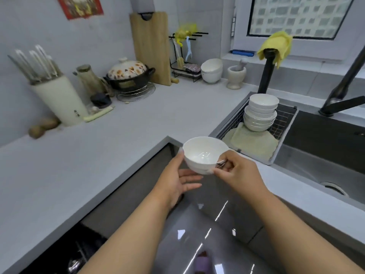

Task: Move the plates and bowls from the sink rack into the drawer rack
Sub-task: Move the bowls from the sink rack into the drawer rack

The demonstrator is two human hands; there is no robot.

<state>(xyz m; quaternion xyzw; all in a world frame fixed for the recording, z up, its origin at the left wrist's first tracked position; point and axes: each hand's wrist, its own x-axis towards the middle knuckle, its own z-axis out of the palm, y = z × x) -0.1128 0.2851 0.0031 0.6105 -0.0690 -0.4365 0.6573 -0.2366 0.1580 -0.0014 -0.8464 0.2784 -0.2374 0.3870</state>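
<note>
A small white bowl (203,154) is held in the air above the counter's front edge, between both hands. My right hand (237,173) pinches its right side at the base. My left hand (177,180) touches the bowl's left side with the thumb, its fingers spread flat underneath. A stack of several white bowls (261,112) stands in the sink rack (284,123), on a pale green cloth (254,142). Part of the drawer rack (77,254) shows dark at the bottom left, below the counter edge.
The sink basin (325,155) and black faucet (343,89) lie to the right. At the back of the grey counter (98,147) stand a knife block (59,99), a lidded pot (128,76), a cutting board (151,48), two nested bowls (211,70) and a mortar (236,76).
</note>
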